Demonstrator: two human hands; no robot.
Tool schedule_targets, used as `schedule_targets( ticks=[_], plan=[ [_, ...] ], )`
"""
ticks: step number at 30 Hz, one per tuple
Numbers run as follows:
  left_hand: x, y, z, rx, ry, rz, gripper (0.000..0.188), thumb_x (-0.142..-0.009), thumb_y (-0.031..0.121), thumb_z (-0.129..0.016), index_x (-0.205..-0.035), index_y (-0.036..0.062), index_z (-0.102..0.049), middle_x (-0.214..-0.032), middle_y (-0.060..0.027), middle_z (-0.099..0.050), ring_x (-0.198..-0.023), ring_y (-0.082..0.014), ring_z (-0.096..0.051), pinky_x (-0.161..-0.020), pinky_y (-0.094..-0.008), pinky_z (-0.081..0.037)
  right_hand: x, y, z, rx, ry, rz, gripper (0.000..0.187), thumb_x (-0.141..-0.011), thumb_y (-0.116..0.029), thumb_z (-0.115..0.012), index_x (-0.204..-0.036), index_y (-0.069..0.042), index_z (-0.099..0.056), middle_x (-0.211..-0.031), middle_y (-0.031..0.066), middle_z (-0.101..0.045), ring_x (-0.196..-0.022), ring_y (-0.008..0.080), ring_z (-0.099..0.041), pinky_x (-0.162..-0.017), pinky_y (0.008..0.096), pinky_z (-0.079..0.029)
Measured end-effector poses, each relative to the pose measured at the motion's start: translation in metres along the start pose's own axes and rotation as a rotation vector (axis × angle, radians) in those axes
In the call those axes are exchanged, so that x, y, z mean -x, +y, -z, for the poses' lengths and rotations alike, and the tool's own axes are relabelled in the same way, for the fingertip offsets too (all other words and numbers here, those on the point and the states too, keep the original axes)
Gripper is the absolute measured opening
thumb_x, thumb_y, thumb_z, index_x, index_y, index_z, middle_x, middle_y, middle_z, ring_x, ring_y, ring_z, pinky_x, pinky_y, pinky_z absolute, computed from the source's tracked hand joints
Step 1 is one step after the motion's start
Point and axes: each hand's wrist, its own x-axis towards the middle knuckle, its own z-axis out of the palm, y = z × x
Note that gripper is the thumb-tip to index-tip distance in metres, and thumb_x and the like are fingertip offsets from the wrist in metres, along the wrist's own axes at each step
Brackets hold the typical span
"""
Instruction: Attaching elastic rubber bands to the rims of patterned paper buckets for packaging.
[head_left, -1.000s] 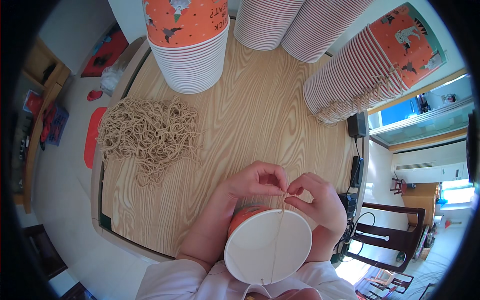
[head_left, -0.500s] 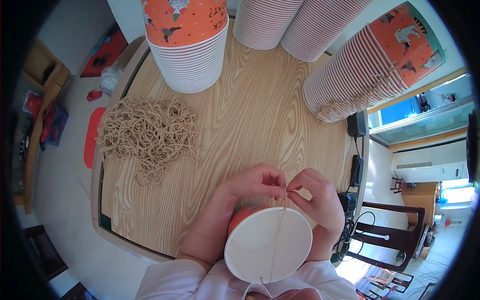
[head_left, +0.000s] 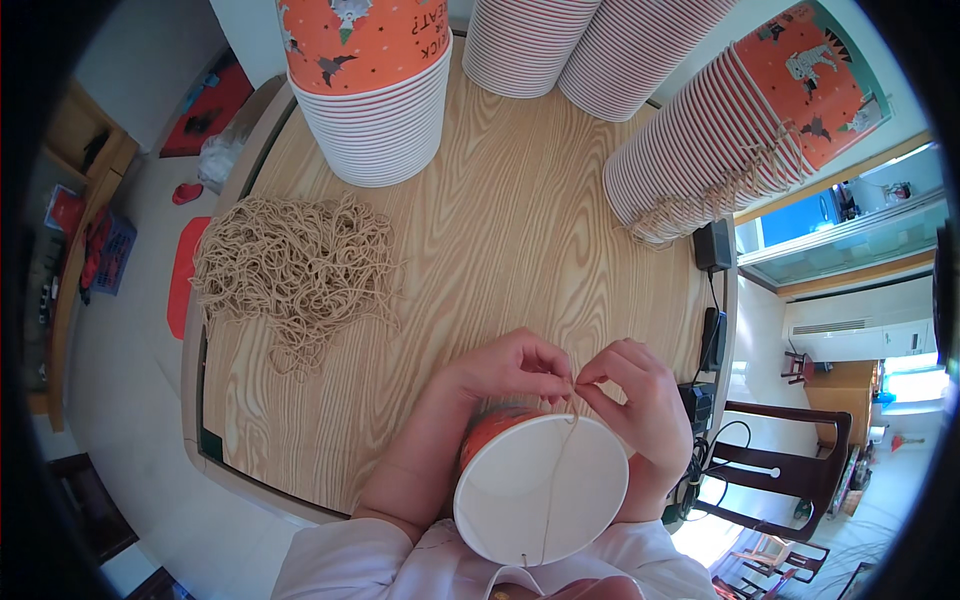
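An orange paper bucket (head_left: 540, 490) with a white inside leans against my chest, its mouth tilted up toward me. A thin tan string (head_left: 556, 480) runs across the mouth from a hole at the near rim to the far rim. Just beyond that far rim, my left hand (head_left: 515, 365) pinches the string between thumb and fingers. Close beside it, my right hand (head_left: 628, 385) pinches the string too, fingertips almost touching the left ones. The string's end between the fingertips is too small to make out.
A tangled heap of tan strings (head_left: 300, 270) lies on the wooden table (head_left: 500, 240) at left. Stacked buckets stand far left (head_left: 370, 120), at the back (head_left: 530, 45) and at right (head_left: 700, 140), the right stack with strings hanging along it. Black adapters (head_left: 712, 245) and cables line the right edge.
The bucket has shifted slightly right, and the string across its mouth hangs a little looser near the far rim. Both hands keep their pinch in nearly the same place.
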Motion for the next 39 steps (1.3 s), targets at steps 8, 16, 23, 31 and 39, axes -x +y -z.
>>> schedule_targets(
  ticks=[8, 16, 23, 31, 39],
  plan=[
    [-0.001, 0.002, -0.001, -0.051, 0.015, 0.019, 0.011, -0.084, 0.011, -0.069, -0.088, 0.0013, -0.066, -0.078, -0.0006, -0.064, -0.074, -0.0053, -0.058, -0.067, -0.0215, -0.047, -0.001, -0.003, -0.002, 0.041, 0.007, 0.003, 0.014, -0.068, -0.001, -0.071, -0.077, -0.004, -0.062, -0.074, 0.0076, -0.059, -0.074, 0.0277, -0.057, -0.066, 0.0357, -0.044],
    [-0.002, -0.006, 0.001, -0.055, -0.029, 0.003, 0.009, -0.084, 0.005, -0.065, -0.092, 0.0013, -0.062, -0.082, 0.0009, -0.062, -0.077, -0.0050, -0.058, -0.070, -0.0204, -0.047, -0.001, -0.006, -0.001, 0.061, 0.016, -0.036, 0.014, -0.066, 0.001, -0.073, -0.075, -0.002, -0.062, -0.075, 0.0074, -0.061, -0.074, 0.0265, -0.059, -0.068, 0.0343, -0.046],
    [-0.001, -0.004, 0.000, 0.002, -0.055, -0.017, 0.008, -0.085, 0.006, -0.065, -0.090, 0.0015, -0.061, -0.083, 0.0009, -0.062, -0.079, -0.0048, -0.058, -0.070, -0.0208, -0.047, 0.001, -0.003, 0.000, 0.045, 0.020, -0.025, 0.013, -0.069, -0.003, -0.071, -0.078, -0.005, -0.061, -0.074, 0.0084, -0.057, -0.074, 0.0288, -0.056, -0.067, 0.0367, -0.044],
    [-0.003, 0.009, -0.005, -0.008, 0.005, 0.106, 0.010, -0.085, 0.009, -0.067, -0.090, 0.0011, -0.064, -0.081, 0.0002, -0.063, -0.078, -0.0048, -0.056, -0.070, -0.0221, -0.045, 0.000, -0.003, -0.001, 0.062, 0.010, 0.032, 0.013, -0.070, -0.003, -0.070, -0.080, -0.006, -0.062, -0.075, 0.0079, -0.058, -0.074, 0.0280, -0.057, -0.067, 0.0367, -0.044],
    [-0.002, -0.004, 0.000, 0.030, -0.029, 0.065, 0.011, -0.083, 0.002, -0.066, -0.093, 0.0015, -0.061, -0.087, -0.0003, -0.060, -0.082, -0.0067, -0.057, -0.073, -0.0224, -0.047, -0.001, -0.007, -0.003, 0.092, 0.031, 0.011, 0.014, -0.066, -0.001, -0.074, -0.075, -0.003, -0.062, -0.073, 0.0073, -0.060, -0.072, 0.0266, -0.058, -0.066, 0.0352, -0.044]
  ],
)
